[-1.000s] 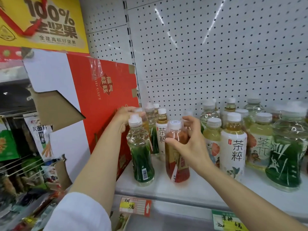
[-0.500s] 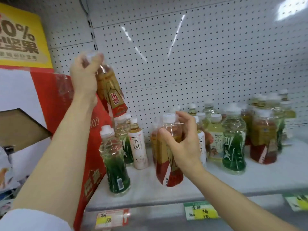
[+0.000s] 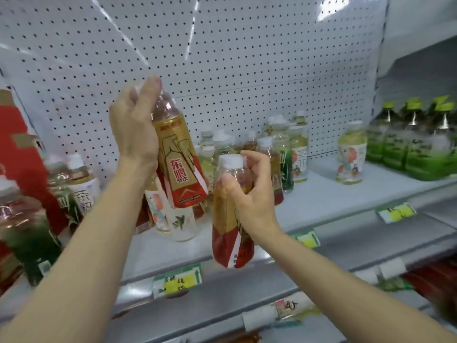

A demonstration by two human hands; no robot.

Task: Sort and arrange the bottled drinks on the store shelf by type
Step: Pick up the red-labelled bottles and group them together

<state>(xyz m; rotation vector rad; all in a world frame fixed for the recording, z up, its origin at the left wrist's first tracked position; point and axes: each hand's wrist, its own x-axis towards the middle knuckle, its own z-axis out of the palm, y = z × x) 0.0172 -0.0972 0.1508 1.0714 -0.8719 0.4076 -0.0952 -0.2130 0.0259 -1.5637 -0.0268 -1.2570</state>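
Both gold-and-red bottles are now lifted off the shelf (image 3: 321, 194). The left hand (image 3: 134, 129) grips one bottle (image 3: 178, 164) by its neck; the right hand (image 3: 249, 194) grips the other bottle (image 3: 228, 233) below its cap. Judged next: set them together.

Retail shop, drinks aisle. Grey metal shelf (image 3: 321, 194) backed by white pegboard panel (image 3: 247, 58). Rows of bottled teas (image 3: 351, 152) and green-capped bottles (image 3: 415, 144) stocked side by side. Yellow-green price tags (image 3: 176, 280) clipped along shelf edges, handwritten. More tiers of shelving below.
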